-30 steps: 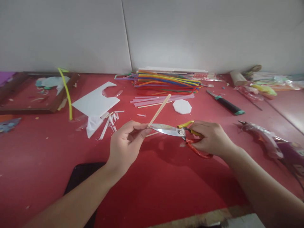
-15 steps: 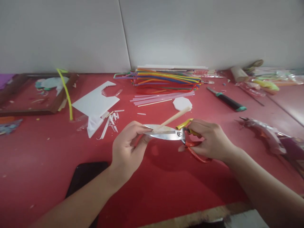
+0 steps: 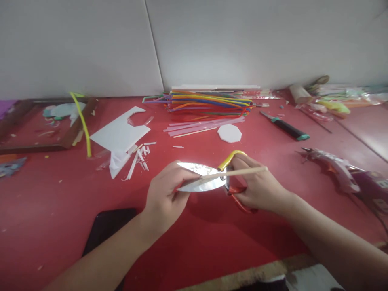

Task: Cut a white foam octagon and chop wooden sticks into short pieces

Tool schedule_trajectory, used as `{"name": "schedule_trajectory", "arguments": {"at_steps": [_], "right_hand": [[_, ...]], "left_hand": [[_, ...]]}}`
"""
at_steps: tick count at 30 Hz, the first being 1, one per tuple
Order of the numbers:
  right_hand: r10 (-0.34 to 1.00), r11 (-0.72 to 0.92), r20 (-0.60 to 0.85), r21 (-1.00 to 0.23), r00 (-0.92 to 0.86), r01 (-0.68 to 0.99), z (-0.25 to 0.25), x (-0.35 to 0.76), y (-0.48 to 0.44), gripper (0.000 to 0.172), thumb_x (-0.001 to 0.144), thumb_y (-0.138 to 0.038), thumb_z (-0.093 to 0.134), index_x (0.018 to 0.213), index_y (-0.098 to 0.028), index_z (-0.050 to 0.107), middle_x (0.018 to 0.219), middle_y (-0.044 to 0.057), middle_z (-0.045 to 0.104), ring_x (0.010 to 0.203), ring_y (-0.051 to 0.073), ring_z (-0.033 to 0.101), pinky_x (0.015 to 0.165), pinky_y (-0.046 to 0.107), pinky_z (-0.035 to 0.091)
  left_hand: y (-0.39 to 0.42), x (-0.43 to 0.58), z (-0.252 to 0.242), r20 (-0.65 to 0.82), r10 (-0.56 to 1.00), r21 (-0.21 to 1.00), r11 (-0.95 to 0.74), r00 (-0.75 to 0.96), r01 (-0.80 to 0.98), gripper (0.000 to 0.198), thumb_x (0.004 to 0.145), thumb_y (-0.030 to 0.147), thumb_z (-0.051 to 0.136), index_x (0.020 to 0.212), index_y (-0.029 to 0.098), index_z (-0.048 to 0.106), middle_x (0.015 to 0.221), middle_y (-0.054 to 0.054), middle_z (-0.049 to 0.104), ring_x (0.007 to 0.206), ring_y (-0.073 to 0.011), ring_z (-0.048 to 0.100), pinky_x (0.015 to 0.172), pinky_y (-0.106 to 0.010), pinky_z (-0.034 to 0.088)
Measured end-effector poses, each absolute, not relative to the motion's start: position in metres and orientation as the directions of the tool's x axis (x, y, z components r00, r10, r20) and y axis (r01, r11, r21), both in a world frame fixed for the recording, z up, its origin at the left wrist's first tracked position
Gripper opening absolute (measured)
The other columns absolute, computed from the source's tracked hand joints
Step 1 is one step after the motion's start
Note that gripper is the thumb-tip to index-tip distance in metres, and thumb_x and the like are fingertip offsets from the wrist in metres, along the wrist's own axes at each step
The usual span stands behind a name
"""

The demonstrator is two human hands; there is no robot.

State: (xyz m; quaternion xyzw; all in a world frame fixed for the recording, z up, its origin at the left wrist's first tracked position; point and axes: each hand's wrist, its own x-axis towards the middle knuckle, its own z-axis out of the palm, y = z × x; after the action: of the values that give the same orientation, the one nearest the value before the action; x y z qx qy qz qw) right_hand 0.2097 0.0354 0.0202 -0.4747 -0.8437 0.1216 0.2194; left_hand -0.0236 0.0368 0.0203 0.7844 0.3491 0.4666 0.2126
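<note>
My right hand (image 3: 257, 182) is wrapped round the handles of a pair of scissors (image 3: 209, 185), one handle yellow and the other red. The blades are spread and point left, toward my left hand (image 3: 166, 190). Between its thumb and fingers, my left hand pinches a thin pale wooden stick (image 3: 242, 172). The stick runs to the right across the blades and pivot, its far end in front of my right hand. Whether it touches the blades I cannot tell.
Behind my hands lie a white octagon (image 3: 229, 133), colourful pipe cleaners (image 3: 209, 101) and a cut white sheet (image 3: 121, 131) with scraps. A black-green knife (image 3: 289, 128) and a glue gun (image 3: 336, 167) lie right. A dark phone-like slab (image 3: 106, 226) is by my left forearm.
The scissor blades have spread wider apart. The stick has swung from slanting up and away to lying nearly level across the scissors. The view has shifted slightly.
</note>
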Motion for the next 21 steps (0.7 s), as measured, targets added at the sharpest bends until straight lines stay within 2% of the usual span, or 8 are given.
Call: {"name": "schedule_trajectory", "arguments": {"at_steps": [4, 7, 11, 16, 21], "right_hand": [[0.832, 0.548, 0.355, -0.405, -0.427, 0.732, 0.0129, 0.2048, 0.032, 0.015, 0.068, -0.014, 0.05, 0.077, -0.022, 0.042, 0.077, 0.005, 0.053, 0.064, 0.017, 0.048, 0.052, 0.028, 0.04], [0.845, 0.529, 0.327, -0.404, -0.423, 0.746, 0.0116, 0.2034, 0.0311, 0.012, 0.068, -0.017, 0.051, 0.075, -0.023, 0.043, 0.077, 0.006, 0.055, 0.067, 0.019, 0.051, 0.055, 0.03, 0.043], [0.856, 0.509, 0.323, -0.386, -0.405, 0.769, 0.0131, 0.2045, 0.0307, 0.013, 0.069, -0.021, 0.052, 0.082, -0.021, 0.052, 0.085, 0.009, 0.065, 0.073, 0.021, 0.059, 0.061, 0.032, 0.047], [0.838, 0.519, 0.376, -0.325, -0.396, 0.79, 0.0133, 0.2056, 0.0299, 0.011, 0.071, -0.024, 0.05, 0.08, -0.021, 0.054, 0.073, 0.005, 0.067, 0.059, 0.017, 0.06, 0.051, 0.027, 0.043], [0.85, 0.504, 0.34, -0.305, -0.402, 0.808, 0.0141, 0.2058, 0.0296, 0.006, 0.071, -0.024, 0.049, 0.075, -0.02, 0.051, 0.066, 0.003, 0.062, 0.051, 0.015, 0.053, 0.047, 0.025, 0.038]], "left_hand": [[0.0367, -0.0228, 0.0211, 0.631, 0.705, 0.647, -0.709, 0.324, 0.282, 0.019, 0.083, 0.003, 0.059, 0.09, 0.02, 0.063, 0.08, 0.0, 0.066, 0.074, -0.0124, 0.063, 0.064, -0.022, 0.05], [0.0371, -0.0229, 0.0228, 0.622, 0.716, 0.639, -0.698, 0.316, 0.324, 0.02, 0.082, 0.001, 0.058, 0.088, 0.019, 0.063, 0.079, 0.001, 0.066, 0.073, -0.0106, 0.063, 0.065, -0.02, 0.05], [0.0373, -0.022, 0.0246, 0.611, 0.732, 0.637, -0.681, 0.302, 0.361, 0.018, 0.082, 0.001, 0.058, 0.084, 0.018, 0.062, 0.078, 0.002, 0.065, 0.071, -0.0086, 0.062, 0.064, -0.018, 0.05], [0.0356, -0.0201, 0.0243, 0.584, 0.759, 0.663, -0.651, 0.29, 0.369, 0.019, 0.082, 0.001, 0.057, 0.083, 0.019, 0.061, 0.081, 0.001, 0.067, 0.074, -0.01, 0.065, 0.068, -0.019, 0.053], [0.0349, -0.0191, 0.0216, 0.573, 0.773, 0.685, -0.635, 0.275, 0.358, 0.019, 0.082, 0.001, 0.058, 0.084, 0.02, 0.062, 0.086, 0.0, 0.069, 0.078, -0.0111, 0.067, 0.071, -0.021, 0.054]]}}
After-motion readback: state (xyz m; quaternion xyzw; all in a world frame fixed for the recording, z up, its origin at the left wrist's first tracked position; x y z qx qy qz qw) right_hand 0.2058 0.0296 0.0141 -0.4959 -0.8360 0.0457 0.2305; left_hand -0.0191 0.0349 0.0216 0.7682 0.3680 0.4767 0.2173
